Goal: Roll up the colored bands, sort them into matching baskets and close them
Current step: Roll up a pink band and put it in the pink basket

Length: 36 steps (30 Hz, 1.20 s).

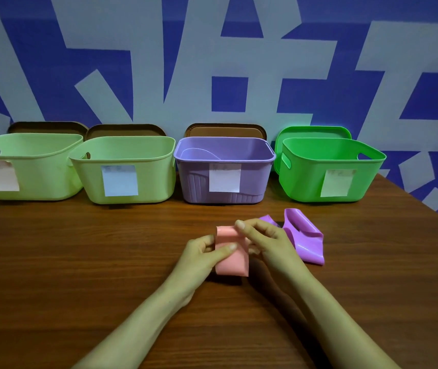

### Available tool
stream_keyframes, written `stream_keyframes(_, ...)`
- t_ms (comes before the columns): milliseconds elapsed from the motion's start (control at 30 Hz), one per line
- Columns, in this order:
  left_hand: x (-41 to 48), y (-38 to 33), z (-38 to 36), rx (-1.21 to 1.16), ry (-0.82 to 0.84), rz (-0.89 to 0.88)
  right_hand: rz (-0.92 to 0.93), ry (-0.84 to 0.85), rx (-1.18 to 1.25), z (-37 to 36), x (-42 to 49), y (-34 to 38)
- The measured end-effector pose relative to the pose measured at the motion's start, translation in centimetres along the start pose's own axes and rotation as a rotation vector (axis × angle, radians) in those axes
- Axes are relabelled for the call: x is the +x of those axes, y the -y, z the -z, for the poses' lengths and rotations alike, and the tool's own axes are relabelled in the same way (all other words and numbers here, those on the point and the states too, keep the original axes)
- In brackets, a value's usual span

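1. Rolling pink band (232, 262) on wooden table (79, 249), straight in front of purple basket (223, 182). Left hand (203, 251) gripping band's left side, thumb across its front.
2. Right hand (265, 241) pinching band's top edge, fingers curled over it.
3. Line edges up square and wind tight. Looks thin and springy, likely to unroll if slackened.
4. Pinch roll until dropped in. Check paper label (224, 178) before choosing, nothing pink among baskets.
5. Purple band (305, 241) lying loose, unrolled, in front of purple basket, slightly right. Leave for later.
6. Brown lid (226, 130) propped behind purple basket, not yet on.
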<state>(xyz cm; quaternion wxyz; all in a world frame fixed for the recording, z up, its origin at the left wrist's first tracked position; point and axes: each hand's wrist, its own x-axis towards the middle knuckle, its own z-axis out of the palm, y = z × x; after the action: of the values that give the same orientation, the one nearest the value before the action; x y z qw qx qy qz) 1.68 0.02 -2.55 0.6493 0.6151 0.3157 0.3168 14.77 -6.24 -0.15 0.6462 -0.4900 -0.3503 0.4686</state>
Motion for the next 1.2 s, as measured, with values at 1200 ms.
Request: stream_keyframes(1200, 0.7, 0.3, 1.0, -0.036, -0.011, -0.034, -0.119, 0.078, 0.002, 1.5, 1.0, -0.8)
